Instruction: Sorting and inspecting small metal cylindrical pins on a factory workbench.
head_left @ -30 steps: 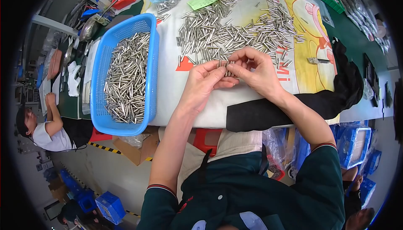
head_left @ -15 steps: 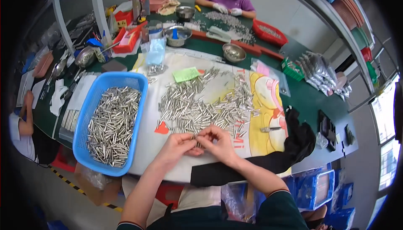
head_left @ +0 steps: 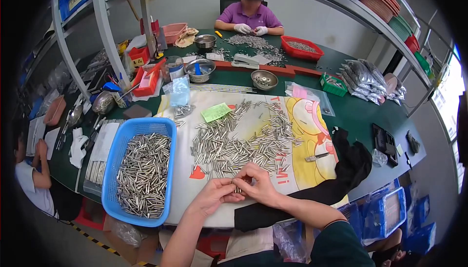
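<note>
My left hand (head_left: pixel 217 196) and my right hand (head_left: pixel 261 187) meet at the near edge of the cloth, fingers closed in a pinch. Between the fingertips a bit of slim silvery metal pin (head_left: pixel 238 188) shows; the fingers hide most of it, and how many are held I cannot tell. Just beyond lies a loose spread of similar metal pins (head_left: pixel 226 152) on a pale printed cloth (head_left: pixel 180 179). To the left, a blue plastic basket (head_left: pixel 105 189) holds a heap of the same pins. A green paper slip (head_left: pixel 216 112) rests at the pile's far left.
A black garment (head_left: pixel 287 207) lies along the cloth's near right edge, by a small metal tool (head_left: pixel 317 157). Beyond stand metal bowls (head_left: pixel 264 79), a red tray (head_left: pixel 302 48) and a green basket (head_left: pixel 333 85). A gloved co-worker (head_left: pixel 251 17) sits across the table; another person sits left.
The view has tilted upward, so the table and basket appear lower in the picture. My hands stay together in a pinch at the cloth's near edge.
</note>
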Demonstrator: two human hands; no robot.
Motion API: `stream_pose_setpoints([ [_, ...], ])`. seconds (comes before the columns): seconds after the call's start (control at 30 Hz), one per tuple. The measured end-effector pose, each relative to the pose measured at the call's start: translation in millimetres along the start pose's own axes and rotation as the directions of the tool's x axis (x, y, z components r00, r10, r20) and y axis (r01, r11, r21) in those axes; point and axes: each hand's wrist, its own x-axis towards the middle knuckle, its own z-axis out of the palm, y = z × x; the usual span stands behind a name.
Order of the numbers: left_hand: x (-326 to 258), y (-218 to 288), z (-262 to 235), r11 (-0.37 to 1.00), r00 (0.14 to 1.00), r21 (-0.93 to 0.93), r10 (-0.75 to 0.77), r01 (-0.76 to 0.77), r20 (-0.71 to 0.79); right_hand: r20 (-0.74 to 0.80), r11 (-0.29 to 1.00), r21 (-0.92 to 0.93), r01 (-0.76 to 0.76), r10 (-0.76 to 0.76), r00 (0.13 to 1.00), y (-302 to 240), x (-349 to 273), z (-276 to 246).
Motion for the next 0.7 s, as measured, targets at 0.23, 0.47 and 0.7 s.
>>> stream_pose_setpoints([
  [0.23,1.7,0.3,-6.1,0.991,0.999,-0.128,0.040,-0.038,0.009,0.058,0.983,-0.069,0.170,-0.166,0.984,-6.1,2.5,2.0],
  [0.47,-1.2,-1.4,3.4,0.971,0.999,-0.239,-0.005,-0.005,-0.039,0.091,0.937,-0.242,0.253,-0.238,0.967,-2.3,-1.9,0.9],
  [0.7,-4.1,-7.7,5.7,0.931,0.995,-0.364,-0.054,0.020,-0.085,0.159,0.923,-0.258,0.284,-0.250,0.955,-4.7,-1.5,-1.6],
])
